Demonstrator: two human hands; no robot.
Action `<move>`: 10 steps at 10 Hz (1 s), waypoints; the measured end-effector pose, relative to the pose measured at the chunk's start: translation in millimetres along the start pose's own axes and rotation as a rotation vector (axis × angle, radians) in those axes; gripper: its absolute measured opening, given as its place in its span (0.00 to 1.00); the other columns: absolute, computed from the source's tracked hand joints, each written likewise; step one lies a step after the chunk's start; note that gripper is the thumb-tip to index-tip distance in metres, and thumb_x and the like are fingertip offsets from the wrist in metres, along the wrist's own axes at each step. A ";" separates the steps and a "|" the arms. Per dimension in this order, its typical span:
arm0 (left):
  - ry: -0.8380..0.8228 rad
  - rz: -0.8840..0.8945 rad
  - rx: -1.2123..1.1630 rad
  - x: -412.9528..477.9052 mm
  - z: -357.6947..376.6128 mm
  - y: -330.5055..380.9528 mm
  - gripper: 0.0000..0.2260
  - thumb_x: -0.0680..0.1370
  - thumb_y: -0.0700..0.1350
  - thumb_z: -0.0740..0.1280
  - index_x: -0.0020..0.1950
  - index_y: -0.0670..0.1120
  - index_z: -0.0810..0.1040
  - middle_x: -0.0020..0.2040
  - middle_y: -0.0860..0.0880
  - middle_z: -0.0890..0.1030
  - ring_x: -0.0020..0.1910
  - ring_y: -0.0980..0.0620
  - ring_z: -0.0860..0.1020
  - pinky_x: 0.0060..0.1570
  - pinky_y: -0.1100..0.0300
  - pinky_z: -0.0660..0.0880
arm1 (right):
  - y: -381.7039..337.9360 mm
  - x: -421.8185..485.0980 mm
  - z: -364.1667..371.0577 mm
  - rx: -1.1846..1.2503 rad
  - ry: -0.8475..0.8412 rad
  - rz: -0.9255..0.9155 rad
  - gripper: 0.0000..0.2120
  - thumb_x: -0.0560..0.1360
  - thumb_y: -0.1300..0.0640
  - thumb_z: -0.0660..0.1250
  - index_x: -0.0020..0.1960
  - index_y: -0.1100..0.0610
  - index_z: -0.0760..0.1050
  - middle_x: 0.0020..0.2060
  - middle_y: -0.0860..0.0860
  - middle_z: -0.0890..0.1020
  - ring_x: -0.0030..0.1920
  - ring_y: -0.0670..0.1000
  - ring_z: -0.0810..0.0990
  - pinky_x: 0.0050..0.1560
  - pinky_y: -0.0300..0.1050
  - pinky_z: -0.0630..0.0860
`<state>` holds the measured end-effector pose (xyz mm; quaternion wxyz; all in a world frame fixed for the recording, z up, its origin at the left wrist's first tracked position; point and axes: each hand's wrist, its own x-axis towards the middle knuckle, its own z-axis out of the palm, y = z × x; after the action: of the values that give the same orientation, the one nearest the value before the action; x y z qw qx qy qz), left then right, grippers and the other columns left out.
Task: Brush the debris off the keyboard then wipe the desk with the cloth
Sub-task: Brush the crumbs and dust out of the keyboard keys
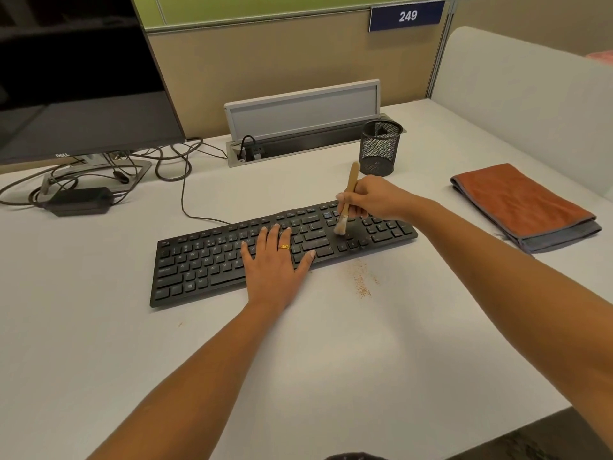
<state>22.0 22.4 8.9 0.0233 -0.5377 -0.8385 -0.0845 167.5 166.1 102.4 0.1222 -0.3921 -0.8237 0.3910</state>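
Note:
A black keyboard lies at an angle on the white desk. My left hand rests flat on its middle keys, fingers straight, a gold ring on one finger. My right hand grips a small wooden-handled brush; its pale bristles touch the keys left of the number pad. Brown debris is scattered on the desk just in front of the keyboard's right part. A folded orange cloth with a grey underside lies on the desk at the right.
A black mesh pen cup stands behind the keyboard. A Dell monitor, its stand, tangled cables and a black power brick fill the back left. An open cable box sits at the rear. A white partition bounds the right.

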 end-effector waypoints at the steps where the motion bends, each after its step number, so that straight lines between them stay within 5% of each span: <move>1: 0.001 0.001 -0.001 -0.5 0.0 -0.6 0.31 0.79 0.65 0.48 0.78 0.50 0.54 0.78 0.50 0.54 0.77 0.50 0.48 0.73 0.43 0.45 | 5.5 2.3 1.2 0.036 0.092 0.018 0.17 0.80 0.53 0.59 0.49 0.66 0.79 0.32 0.49 0.78 0.31 0.45 0.74 0.34 0.32 0.72; 3: 0.004 -0.001 0.002 -1.0 0.9 -1.1 0.31 0.79 0.65 0.48 0.78 0.50 0.54 0.78 0.50 0.54 0.77 0.50 0.48 0.73 0.43 0.45 | 2.9 -0.7 3.0 -0.053 -0.031 0.075 0.17 0.80 0.54 0.58 0.48 0.66 0.79 0.31 0.49 0.78 0.30 0.45 0.75 0.32 0.33 0.70; 5: 0.001 -0.004 0.001 -0.4 0.1 -0.8 0.31 0.79 0.65 0.48 0.78 0.50 0.54 0.78 0.50 0.54 0.77 0.50 0.48 0.73 0.44 0.45 | 0.4 -4.1 12.0 0.008 0.203 0.045 0.17 0.80 0.54 0.58 0.48 0.66 0.79 0.35 0.53 0.80 0.29 0.43 0.75 0.31 0.31 0.72; 7: 0.005 -0.002 0.001 -0.7 0.9 -0.7 0.31 0.79 0.65 0.48 0.78 0.50 0.54 0.78 0.50 0.54 0.77 0.50 0.48 0.73 0.44 0.45 | -6.9 -17.3 25.9 -0.364 0.157 0.041 0.17 0.80 0.55 0.55 0.49 0.66 0.76 0.42 0.59 0.79 0.41 0.57 0.78 0.42 0.46 0.74; 9: 0.001 -0.002 0.003 -0.6 0.6 -0.9 0.31 0.79 0.65 0.48 0.78 0.50 0.54 0.78 0.50 0.54 0.77 0.50 0.48 0.73 0.43 0.45 | -5.1 -18.7 17.2 -0.218 0.337 0.036 0.20 0.81 0.52 0.55 0.50 0.67 0.78 0.44 0.61 0.82 0.45 0.58 0.81 0.51 0.54 0.77; 10: 0.002 0.003 0.005 -0.8 0.4 -0.9 0.31 0.79 0.65 0.48 0.78 0.50 0.54 0.78 0.50 0.54 0.77 0.50 0.48 0.73 0.43 0.45 | 0.7 -25.1 17.3 -0.194 0.235 0.085 0.18 0.81 0.54 0.56 0.47 0.67 0.77 0.42 0.61 0.81 0.40 0.56 0.79 0.50 0.54 0.78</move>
<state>21.6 21.4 8.3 0.0256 -0.5387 -0.8380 -0.0831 175.7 138.3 93.0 0.1628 -0.4798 -0.8201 0.2660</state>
